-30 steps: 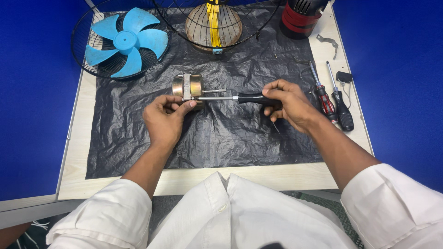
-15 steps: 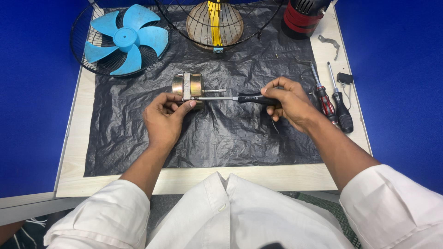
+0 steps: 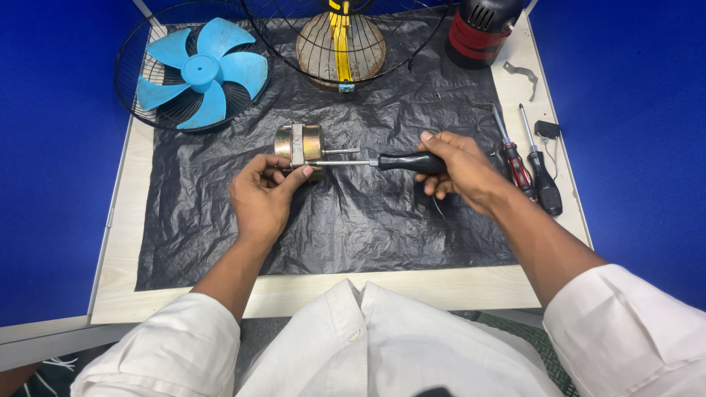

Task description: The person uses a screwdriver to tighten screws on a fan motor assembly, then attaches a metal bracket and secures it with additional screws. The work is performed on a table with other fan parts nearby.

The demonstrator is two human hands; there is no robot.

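My left hand (image 3: 263, 192) grips a small brass-coloured fan motor (image 3: 298, 143) with a metal band and a short shaft pointing right, on the black plastic sheet (image 3: 353, 220). My right hand (image 3: 457, 167) is closed around the black handle of a screwdriver (image 3: 382, 162). Its metal shank lies level and its tip touches the motor's right face just below the shaft.
A blue fan blade (image 3: 200, 76) lies in a wire guard at the back left. Another wire guard (image 3: 342, 40) is at the back centre, a red and black fan base (image 3: 479, 29) at the back right. Two screwdrivers (image 3: 531, 165) lie right of my hand.
Both hands and the motor stay in place; the screwdriver remains against the motor with no clear shift.
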